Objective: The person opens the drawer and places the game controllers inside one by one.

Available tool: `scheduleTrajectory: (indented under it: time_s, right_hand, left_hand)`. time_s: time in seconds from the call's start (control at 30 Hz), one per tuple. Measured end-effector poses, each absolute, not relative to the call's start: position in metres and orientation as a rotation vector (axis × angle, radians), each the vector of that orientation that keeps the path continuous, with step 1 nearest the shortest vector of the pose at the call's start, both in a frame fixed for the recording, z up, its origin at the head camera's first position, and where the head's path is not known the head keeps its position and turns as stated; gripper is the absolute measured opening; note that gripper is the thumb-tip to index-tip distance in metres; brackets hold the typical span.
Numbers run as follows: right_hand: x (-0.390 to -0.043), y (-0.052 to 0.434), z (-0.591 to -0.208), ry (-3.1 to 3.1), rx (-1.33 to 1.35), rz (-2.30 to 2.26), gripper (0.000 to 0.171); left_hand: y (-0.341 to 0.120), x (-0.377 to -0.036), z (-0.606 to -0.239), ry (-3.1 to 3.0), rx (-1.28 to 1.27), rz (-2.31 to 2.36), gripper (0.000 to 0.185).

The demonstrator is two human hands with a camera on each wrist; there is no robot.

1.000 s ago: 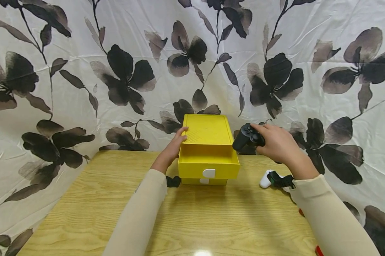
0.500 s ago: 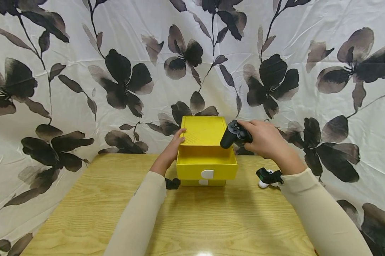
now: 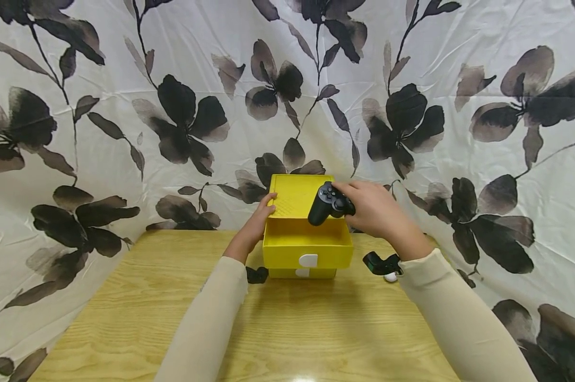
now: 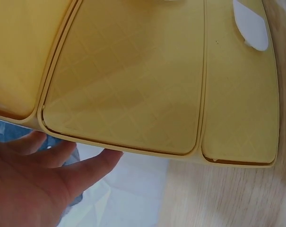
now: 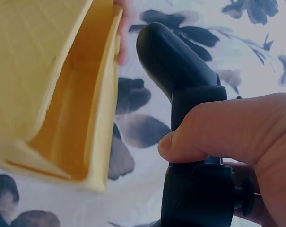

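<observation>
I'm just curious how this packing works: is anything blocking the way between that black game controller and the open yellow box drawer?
Nothing visible does. The right hand holds the black controller just above the pulled-out drawer, whose inside looks bare. The left hand rests at the box's left side, clear of the opening.

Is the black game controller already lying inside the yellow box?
No, the right hand holds the black game controller above the open yellow box.

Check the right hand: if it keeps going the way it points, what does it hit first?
Probably the yellow drawer box. The right hand points left, holding the black game controller above the open top drawer, so the controller would likely meet the box top or the left hand; depth unclear.
</observation>
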State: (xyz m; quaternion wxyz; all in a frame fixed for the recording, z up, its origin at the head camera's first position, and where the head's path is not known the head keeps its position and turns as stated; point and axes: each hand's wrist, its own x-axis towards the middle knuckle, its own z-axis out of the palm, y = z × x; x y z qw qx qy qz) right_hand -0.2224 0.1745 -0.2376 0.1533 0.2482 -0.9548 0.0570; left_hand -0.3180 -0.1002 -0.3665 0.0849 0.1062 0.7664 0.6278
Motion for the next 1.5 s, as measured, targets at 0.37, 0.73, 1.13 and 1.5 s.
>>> scheduleTrajectory:
  time_s: [0.37,0.73,1.13,1.5]
  right_hand:
    - [-0.228,0.15,-0.242,-2.68,0.771,0.139,0.073]
    - [-0.231,0.131,-0.243,-2.739,0.779,0.157,0.073]
    - [-0.233,0.119,-0.248,-2.751,0.826,0.131,0.07]
    - [-0.232,0.113,-0.256,-2.787,0.874,0.142,0.068]
  left_hand:
    - [-0.1,-0.317,-0.369,2.307,0.312,1.869,0.05]
    - [-0.098,-0.32,-0.37,2.321,0.305,1.865,0.052]
    - [-0.1,-0.319,-0.366,2.324,0.31,1.874,0.051]
    - [-0.099,-0.32,-0.368,2.291,0.289,1.871,0.052]
